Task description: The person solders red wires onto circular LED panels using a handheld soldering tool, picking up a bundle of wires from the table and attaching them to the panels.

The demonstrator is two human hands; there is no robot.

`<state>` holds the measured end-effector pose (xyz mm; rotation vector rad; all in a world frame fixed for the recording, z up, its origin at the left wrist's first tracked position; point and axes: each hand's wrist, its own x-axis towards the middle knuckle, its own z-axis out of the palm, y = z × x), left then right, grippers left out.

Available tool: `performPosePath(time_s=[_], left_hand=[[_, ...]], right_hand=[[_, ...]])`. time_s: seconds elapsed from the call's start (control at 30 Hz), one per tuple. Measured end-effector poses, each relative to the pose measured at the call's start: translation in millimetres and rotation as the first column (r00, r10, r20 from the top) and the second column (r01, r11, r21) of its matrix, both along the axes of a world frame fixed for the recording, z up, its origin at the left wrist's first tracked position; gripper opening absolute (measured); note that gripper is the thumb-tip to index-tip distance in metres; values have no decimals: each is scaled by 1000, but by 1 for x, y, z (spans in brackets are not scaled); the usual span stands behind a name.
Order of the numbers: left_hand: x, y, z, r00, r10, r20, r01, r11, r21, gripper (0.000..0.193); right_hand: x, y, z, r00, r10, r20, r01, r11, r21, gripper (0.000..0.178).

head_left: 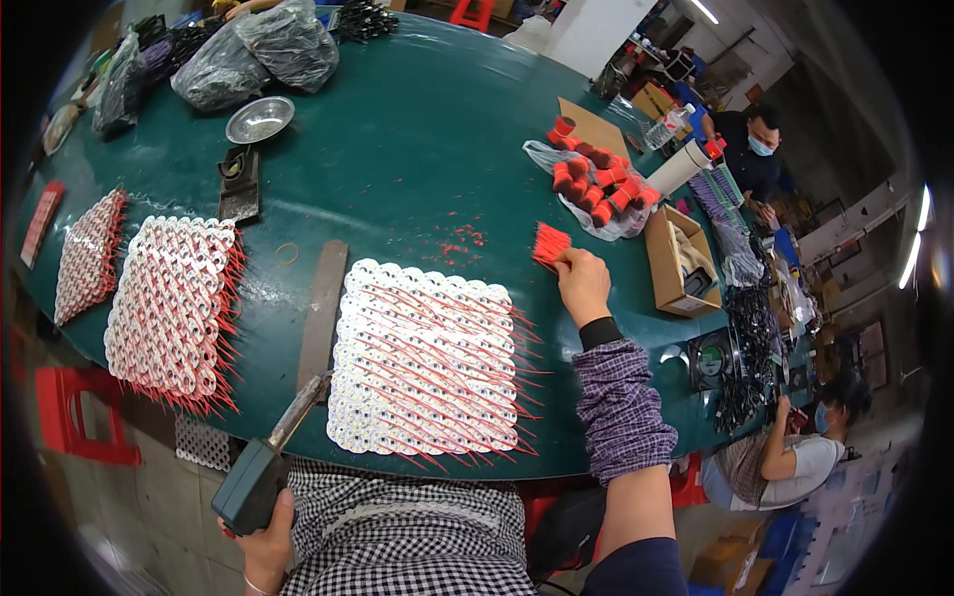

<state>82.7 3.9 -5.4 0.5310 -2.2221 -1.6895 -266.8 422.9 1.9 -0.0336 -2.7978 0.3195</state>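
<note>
My left hand (268, 541) is wrapped round the handle of a dark green soldering gun (250, 487), its metal tip pointing up and to the right at the near panel's left edge. That panel (422, 363) is a sheet of round white circuit boards, lying flat in front of me. Thin red wires run slantwise over it and stick out past its right edge. Beyond its upper right corner, my right hand (584, 283) has its fingers closed at the edge of a small bundle of short red wires (550, 244). The fingertips are partly hidden.
Left of the panel lie a flat metal bar (323, 313) and more wired panels (177, 308). A metal bowl (260, 119) and grey plastic bags (283, 50) stand farther back. At right are red wire bundles (596, 179) on plastic, a cardboard box (679, 263) and two co-workers (760, 159).
</note>
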Motion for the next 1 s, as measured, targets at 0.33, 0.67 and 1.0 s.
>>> performPosePath(time_s=[0.33,0.67,1.0], left_hand=[[-3,6,11,999,33,-8,-33,999,-25,31],[-4,3,17,999,-31,-42,28,998,-62,20],[-12,-7,23,993,-6,122,-48,899,435,34]], right_hand=[[26,-28,49,956,290,48,-255,736,627,5],[30,-39,27,935,258,241,-343,503,793,9],[134,-170,62,684,717,-139,-725,689,-15,19]])
